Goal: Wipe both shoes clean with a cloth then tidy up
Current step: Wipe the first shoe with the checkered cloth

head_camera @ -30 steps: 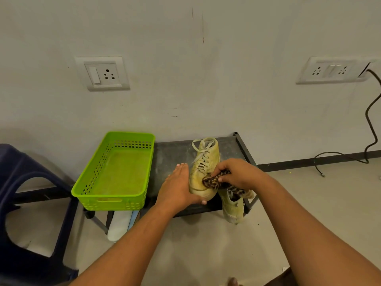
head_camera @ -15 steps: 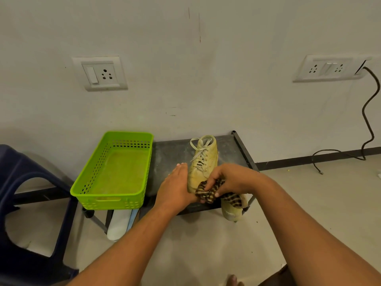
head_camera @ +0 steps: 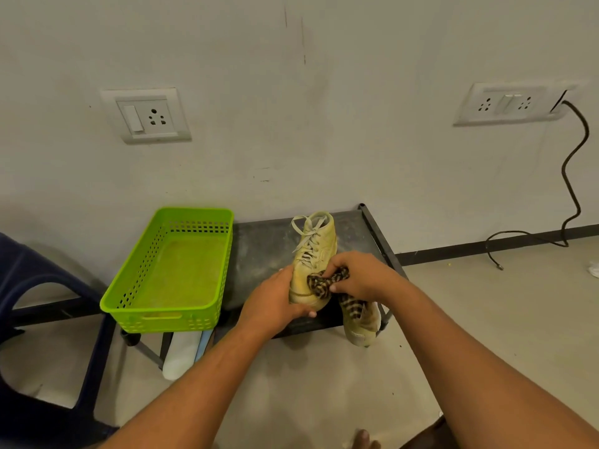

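Note:
A pale yellow lace-up shoe (head_camera: 316, 247) stands on a low black metal table (head_camera: 262, 251), toe towards me. My left hand (head_camera: 272, 303) grips its left side and toe. My right hand (head_camera: 359, 277) pinches a brown-and-cream striped cloth (head_camera: 319, 283) bunched against the shoe's toe area; the cloth's tail hangs down below the hand. A second pale shoe (head_camera: 361, 325) hangs over the table's front right edge, partly hidden by my right hand and the cloth.
A bright green plastic basket (head_camera: 129, 296) sits on the table's left end. A dark blue plastic chair (head_camera: 29, 273) stands at the far left. Something white (head_camera: 176, 358) lies under the table. A black cable (head_camera: 570, 189) runs from the right wall socket to the floor.
My right hand has rubbed the cloth down towards the toe of the upright shoe and back up a little. My left hand stays on the shoe's side.

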